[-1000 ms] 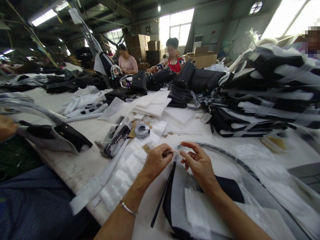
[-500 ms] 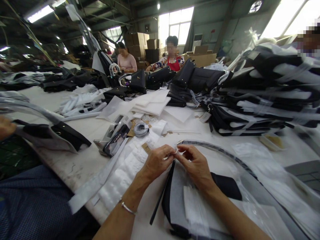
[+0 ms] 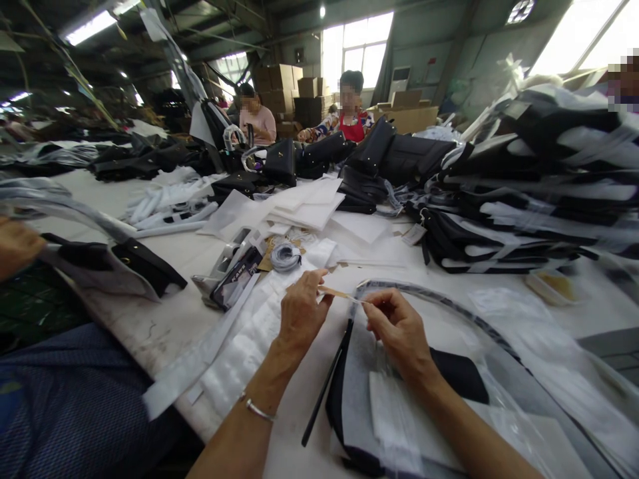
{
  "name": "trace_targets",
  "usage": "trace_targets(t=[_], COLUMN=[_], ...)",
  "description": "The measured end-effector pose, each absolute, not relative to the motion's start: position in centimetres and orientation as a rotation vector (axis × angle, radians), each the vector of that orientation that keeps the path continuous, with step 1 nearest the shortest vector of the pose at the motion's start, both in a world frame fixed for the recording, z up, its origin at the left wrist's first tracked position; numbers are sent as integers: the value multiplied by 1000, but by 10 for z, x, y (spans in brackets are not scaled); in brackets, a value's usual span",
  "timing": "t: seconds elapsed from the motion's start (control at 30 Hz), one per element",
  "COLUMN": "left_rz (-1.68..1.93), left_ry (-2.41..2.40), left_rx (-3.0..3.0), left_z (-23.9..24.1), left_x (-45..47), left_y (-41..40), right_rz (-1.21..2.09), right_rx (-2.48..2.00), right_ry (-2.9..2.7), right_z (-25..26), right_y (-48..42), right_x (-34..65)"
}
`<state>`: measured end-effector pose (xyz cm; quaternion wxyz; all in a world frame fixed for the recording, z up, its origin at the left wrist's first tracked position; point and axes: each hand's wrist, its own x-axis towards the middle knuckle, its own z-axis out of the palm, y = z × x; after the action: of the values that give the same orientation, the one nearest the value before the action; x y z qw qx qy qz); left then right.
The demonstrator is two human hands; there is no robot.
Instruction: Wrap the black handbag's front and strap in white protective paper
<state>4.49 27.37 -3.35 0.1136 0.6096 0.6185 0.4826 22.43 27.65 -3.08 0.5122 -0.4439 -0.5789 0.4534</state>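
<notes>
Between the fingertips of my left hand [image 3: 303, 311] is a narrow tan tag [image 3: 333, 292], seen nearly edge-on. A thin white string [image 3: 356, 301] runs from its end to my right hand [image 3: 399, 327], which pinches it between thumb and forefinger. Both hands hover over the upper edge of a black and grey bag [image 3: 349, 392] lying on the table. The bag's long handle [image 3: 449, 303], wrapped in clear plastic, arches behind my right hand. A white sheet and clear film cover part of the bag.
Left of my hands lie white padding [image 3: 239, 366], a coil of grey cord [image 3: 285, 257] and a box [image 3: 237, 276]. White sheets [image 3: 304, 206] and black bags [image 3: 399, 159] are behind. Wrapped bags [image 3: 529, 199] pile up at right. Another person's hand [image 3: 17, 246] is at far left.
My hands were close together at the fingertips and have moved apart. The tan tag now stretches between them with its string. The view has shifted slightly.
</notes>
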Motion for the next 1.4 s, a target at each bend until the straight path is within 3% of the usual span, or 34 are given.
trace_targets(t=[0.2, 0.5, 0.77, 1.03, 1.17, 1.4], left_rz=[1352, 1392, 1570, 1934, 1807, 1175], left_ry=[1272, 988, 984, 1424, 1662, 968], left_rx=[1527, 1182, 1145, 1309, 1775, 1763], left_z=[-20, -17, -26, -25, -20, -16], left_x=[42, 36, 34, 32, 33, 49], left_y=[270, 269, 276, 274, 269, 260], right_rz=[1477, 1285, 1315, 1378, 1385, 1394], right_rx=[-908, -1064, -996, -974, -893, -887], right_ry=[-1164, -1210, -1024, -1066, -1131, -1356], right_z=[-27, -30, -31, -28, -24, -17], right_y=[281, 282, 288, 283, 279, 274], right_x=[226, 224, 229, 229, 230, 227])
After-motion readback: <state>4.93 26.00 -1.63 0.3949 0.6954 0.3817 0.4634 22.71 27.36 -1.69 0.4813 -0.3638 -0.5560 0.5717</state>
